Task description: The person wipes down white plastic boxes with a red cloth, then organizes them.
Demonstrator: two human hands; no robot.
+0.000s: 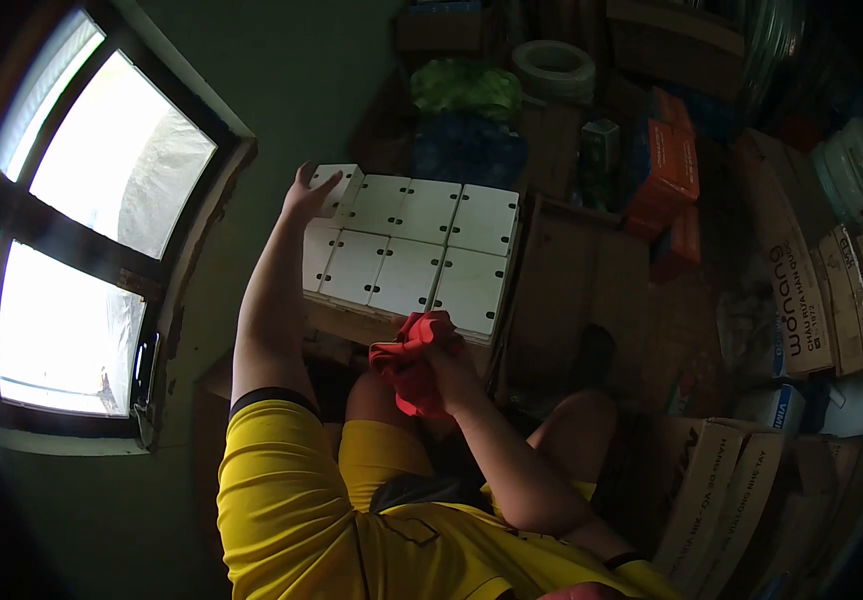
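Observation:
Rows of white boxes [389, 273] with small dark notches lie side by side on a low wooden support in front of me. My left hand [311, 190] is at the far left corner, its fingers round a white box [338, 181] that stands a little higher than its neighbours. Near my knees, just off the front edge of the boxes, my right hand [445, 366] grips a bunched red cloth [411, 372]. Part of that hand is covered by the cloth.
A bright window [82, 290] is on the left wall. Behind the boxes are a green bag [465, 90] and a tape roll [554, 70]. Orange boxes [666, 165] stand at the right, with cardboard cartons [780, 260] farther right. My knees are close below.

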